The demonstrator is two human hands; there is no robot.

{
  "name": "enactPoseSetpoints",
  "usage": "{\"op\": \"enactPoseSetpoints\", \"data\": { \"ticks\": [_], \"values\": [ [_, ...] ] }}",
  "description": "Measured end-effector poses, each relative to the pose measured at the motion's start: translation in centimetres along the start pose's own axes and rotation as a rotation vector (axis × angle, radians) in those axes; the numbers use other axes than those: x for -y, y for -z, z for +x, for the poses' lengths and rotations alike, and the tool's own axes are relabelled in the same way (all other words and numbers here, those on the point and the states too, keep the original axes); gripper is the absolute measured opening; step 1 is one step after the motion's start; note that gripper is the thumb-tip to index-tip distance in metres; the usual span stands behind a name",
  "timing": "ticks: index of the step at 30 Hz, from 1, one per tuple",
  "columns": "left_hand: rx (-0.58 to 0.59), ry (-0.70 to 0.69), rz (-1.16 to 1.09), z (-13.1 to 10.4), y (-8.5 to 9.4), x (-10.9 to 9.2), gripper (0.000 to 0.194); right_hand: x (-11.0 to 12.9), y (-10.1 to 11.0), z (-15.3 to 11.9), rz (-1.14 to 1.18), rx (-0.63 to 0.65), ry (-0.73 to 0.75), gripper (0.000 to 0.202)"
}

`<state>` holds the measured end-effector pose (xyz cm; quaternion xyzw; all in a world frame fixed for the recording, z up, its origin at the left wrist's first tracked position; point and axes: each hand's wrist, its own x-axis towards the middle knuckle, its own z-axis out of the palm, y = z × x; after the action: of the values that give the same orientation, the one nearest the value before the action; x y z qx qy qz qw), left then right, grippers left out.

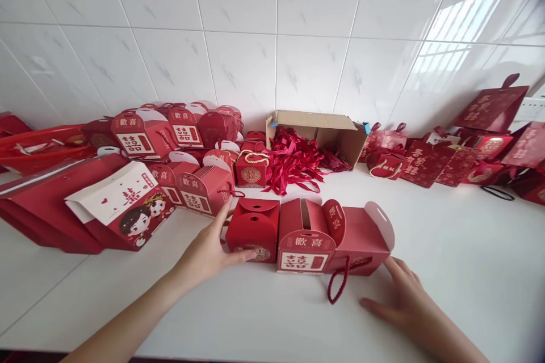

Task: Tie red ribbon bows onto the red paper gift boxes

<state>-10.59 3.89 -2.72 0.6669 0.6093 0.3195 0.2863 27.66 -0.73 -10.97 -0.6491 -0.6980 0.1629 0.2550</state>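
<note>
Three red gift boxes stand side by side on the white counter in front of me. My left hand (221,244) grips the small bright red box (254,224) at the left end, thumb across its front, other fingers at its left and back side. Against it stands a box with a white label (304,255). The box at the right end (361,238) is turned and has a dark red rope handle (338,283) hanging in front. My right hand (398,295) is at that box's right corner, fingertips partly hidden behind it, thumb spread away, holding nothing.
Stacked red gift boxes (187,130) stand at the back left, near a red basin (42,147) and a box with cartoon figures (131,204). A cardboard carton (317,119) spills red ribbons (289,161). More red boxes and bags (419,163) line the tiled wall.
</note>
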Motion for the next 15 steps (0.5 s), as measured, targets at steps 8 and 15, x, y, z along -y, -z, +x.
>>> {"op": "enactPoseSetpoints", "data": {
  "ticks": [8,15],
  "values": [
    [0.179,0.003,-0.362,0.4,0.2,0.7,0.111,0.4,-1.0,-1.1,0.092,-0.106,0.03,0.054],
    [0.247,-0.039,-0.394,-0.6,-0.1,0.8,0.091,1.1,-0.6,-1.1,0.145,-0.085,0.029,0.051]
  ]
}}
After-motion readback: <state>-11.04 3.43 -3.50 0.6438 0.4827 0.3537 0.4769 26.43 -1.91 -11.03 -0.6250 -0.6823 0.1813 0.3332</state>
